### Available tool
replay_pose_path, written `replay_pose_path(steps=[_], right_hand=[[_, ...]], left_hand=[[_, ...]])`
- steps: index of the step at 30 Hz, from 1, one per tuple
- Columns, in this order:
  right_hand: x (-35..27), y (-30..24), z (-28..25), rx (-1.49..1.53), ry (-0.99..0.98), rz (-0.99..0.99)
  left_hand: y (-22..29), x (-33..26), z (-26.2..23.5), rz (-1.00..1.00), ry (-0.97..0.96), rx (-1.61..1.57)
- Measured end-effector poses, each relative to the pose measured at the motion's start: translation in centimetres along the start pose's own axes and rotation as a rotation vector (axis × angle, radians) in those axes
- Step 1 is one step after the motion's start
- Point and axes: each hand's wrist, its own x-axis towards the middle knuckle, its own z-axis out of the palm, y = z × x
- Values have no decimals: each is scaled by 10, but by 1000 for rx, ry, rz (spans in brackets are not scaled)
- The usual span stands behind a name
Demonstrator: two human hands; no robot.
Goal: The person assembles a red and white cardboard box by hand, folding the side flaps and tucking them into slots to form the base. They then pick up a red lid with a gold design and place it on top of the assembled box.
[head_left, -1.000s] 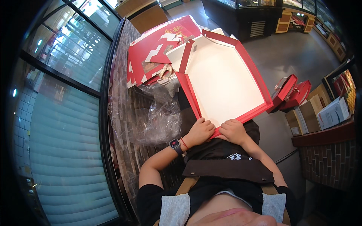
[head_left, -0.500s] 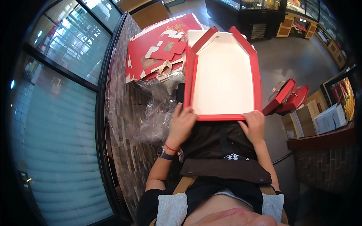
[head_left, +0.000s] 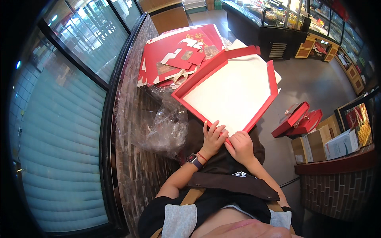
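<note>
A red cardboard box (head_left: 227, 93) with a white inside lies turned at an angle over my lap. Its red side walls stand up around the white base, and the two far slanted flaps do not meet. My left hand (head_left: 214, 139) has its fingers over the near wall, close to the near corner. At that same corner my right hand (head_left: 241, 146) grips the wall, thumb and fingers pressed together. Both hands are nearly touching. On my left wrist are a watch and a thin red cord.
Flat red cardboard sheets (head_left: 174, 47) are piled on the brick-patterned ledge (head_left: 135, 166) at left, with crumpled clear plastic (head_left: 166, 127) beside them. Red boxes with handles (head_left: 297, 121) stand on the floor at right, near cartons (head_left: 317, 142). A glass display counter (head_left: 266, 23) is beyond.
The box has turned so one near corner points toward me. My right hand has moved left to that corner, and my left hand has shifted right along the wall beside it.
</note>
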Motion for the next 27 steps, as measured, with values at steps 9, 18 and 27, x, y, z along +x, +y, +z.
replay_pose_path(steps=[9, 18, 27], right_hand=[[19, 34, -14, -170, -389, -153], [8, 24, 19, -254, -467, 33], [-1, 20, 27, -252, -290, 29]], left_hand=[[-24, -5, -7, 121, -61, -50], [-26, -11, -4, 131, -77, 1], [-23, -11, -2, 117, -71, -15]])
